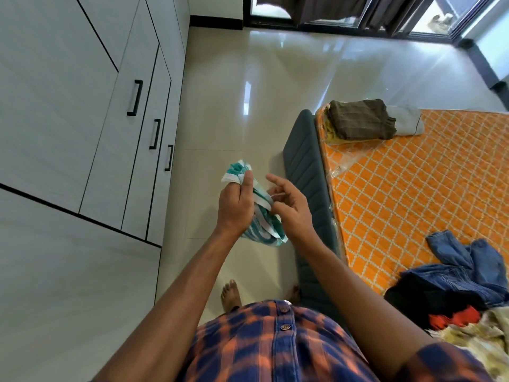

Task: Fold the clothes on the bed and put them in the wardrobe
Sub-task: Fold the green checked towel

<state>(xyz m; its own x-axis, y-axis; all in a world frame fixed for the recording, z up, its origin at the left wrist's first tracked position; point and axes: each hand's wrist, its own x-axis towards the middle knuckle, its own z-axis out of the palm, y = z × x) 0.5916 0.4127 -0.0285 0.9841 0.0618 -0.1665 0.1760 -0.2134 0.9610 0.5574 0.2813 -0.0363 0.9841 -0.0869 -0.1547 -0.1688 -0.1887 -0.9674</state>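
A teal and white striped garment hangs bunched in the air over the floor, between the wardrobe and the bed. My left hand grips its upper part in a fist. My right hand pinches a thin white thread or edge of the same garment, with the other fingers spread. The bed with its orange patterned mattress lies to the right. A folded brown garment sits on a small stack at its far corner. A heap of unfolded clothes, with blue jeans on top, lies at the near right.
The white wardrobe with shut doors and black handles fills the left side. A grey padded bed frame borders the mattress. Glossy floor tiles run between them. Dark curtains and glass doors stand at the far end. My bare feet show below.
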